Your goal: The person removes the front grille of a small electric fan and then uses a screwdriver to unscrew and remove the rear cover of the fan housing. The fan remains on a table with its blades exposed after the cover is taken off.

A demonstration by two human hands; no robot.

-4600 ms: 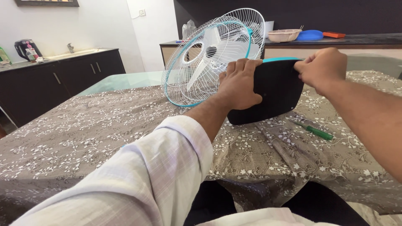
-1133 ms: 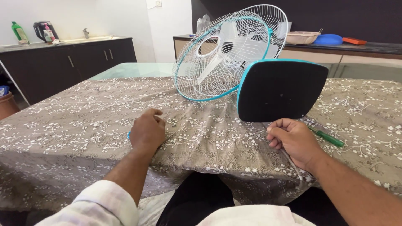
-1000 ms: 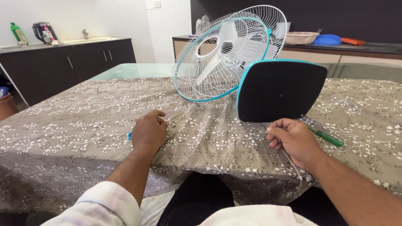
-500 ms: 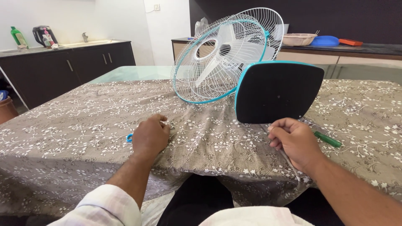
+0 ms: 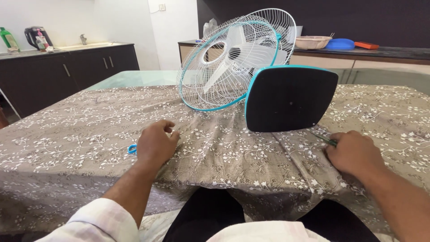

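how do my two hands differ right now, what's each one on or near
The left hand rests curled on the patterned cloth, beside a small blue ring-shaped piece at its outer side. The right hand lies knuckles up over the green screwdriver, whose shaft pokes out towards the fan's black base. The left arm shows a pale sleeve; the right forearm is bare. Both rest on the cloth.
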